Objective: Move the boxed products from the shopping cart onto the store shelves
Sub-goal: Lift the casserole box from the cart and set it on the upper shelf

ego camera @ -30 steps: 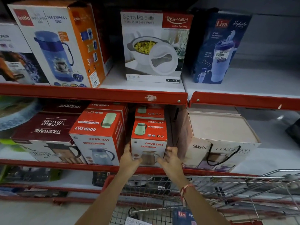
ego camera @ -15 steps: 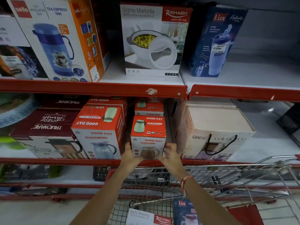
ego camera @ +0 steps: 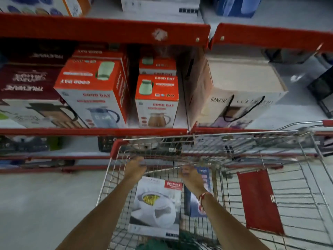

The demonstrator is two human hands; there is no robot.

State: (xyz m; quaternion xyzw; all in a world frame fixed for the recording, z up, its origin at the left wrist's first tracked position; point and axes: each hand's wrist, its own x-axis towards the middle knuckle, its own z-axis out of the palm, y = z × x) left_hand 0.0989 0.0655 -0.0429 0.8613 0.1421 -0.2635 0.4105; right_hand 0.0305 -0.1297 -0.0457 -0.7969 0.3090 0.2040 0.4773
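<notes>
Red flap point(ego camera: 259, 201) lies flat against the wire inside the basket, toward its right side. Grey floor point(ego camera: 45, 204) visible at lower left. Worn white patch point(ego camera: 159, 34) on a red rail.

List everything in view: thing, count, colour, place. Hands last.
Good Day boxes: at least three, red and white, middle shelf.
Trueware boxes: maroon, count unclear, middle shelf left.
Ganesh box: one, cream, middle shelf right.
Top-shelf boxes: three partly seen, cut off by the frame.
Shopping cart: one, wire with red trim, below shelves.
Casserole box: one, white, in cart.
Blue box: one, in cart, right of casserole box.
Left hand: empty, over cart.
Right hand: empty, over cart.
</notes>
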